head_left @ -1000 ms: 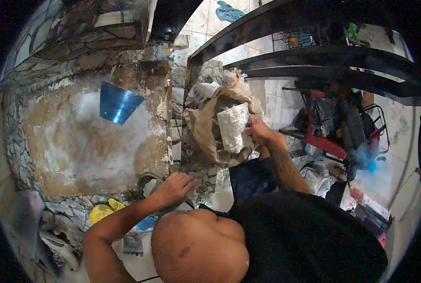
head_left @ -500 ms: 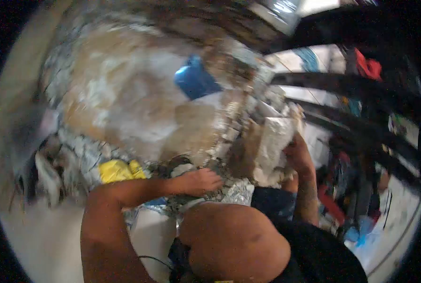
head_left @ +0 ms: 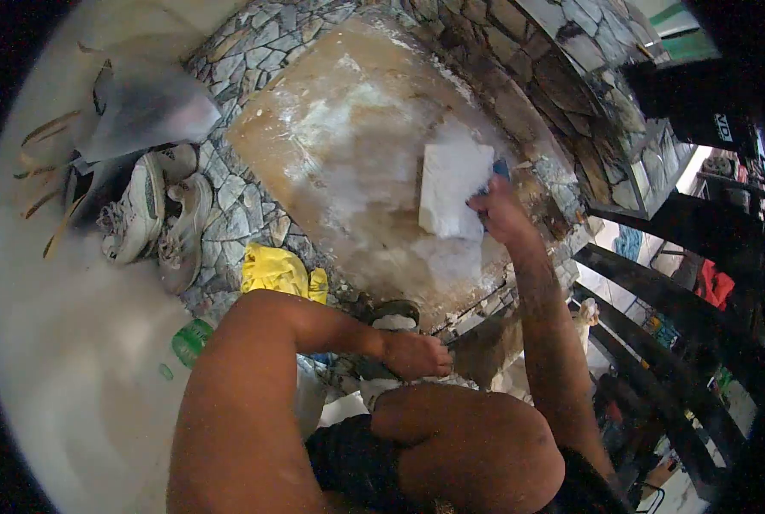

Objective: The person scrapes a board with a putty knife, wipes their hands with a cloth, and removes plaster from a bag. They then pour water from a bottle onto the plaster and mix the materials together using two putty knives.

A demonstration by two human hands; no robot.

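Observation:
My right hand (head_left: 504,206) reaches forward over a brown panel (head_left: 267,137) smeared with white. Its fingers close on the right edge of a white rectangular slab (head_left: 455,184). A small blue piece (head_left: 501,167) shows beside the fingers at the slab's edge; I cannot tell whether it is part of the slab. The panel's surface around the slab looks pale and hazy. Nearer my body, my left hand (head_left: 417,355) lies low with its fingers curled, their undersides hidden. It is beside my raised knee (head_left: 485,428) and below a small whitish thing with a dark rim (head_left: 395,319).
Stone-patterned paving (head_left: 232,201) surrounds the panel. A yellow cloth (head_left: 275,272) lies by my left arm, near a green bottle (head_left: 192,343). Worn light shoes (head_left: 147,206) stand on the left. Dark slats (head_left: 648,291) run along the right, beneath a stone-faced ledge (head_left: 605,128).
My right hand has moved forward from the rubble at the panel's near right edge onto the panel, where it grips the white slab. My view has shifted, and my left hand stays low, fingers curled.

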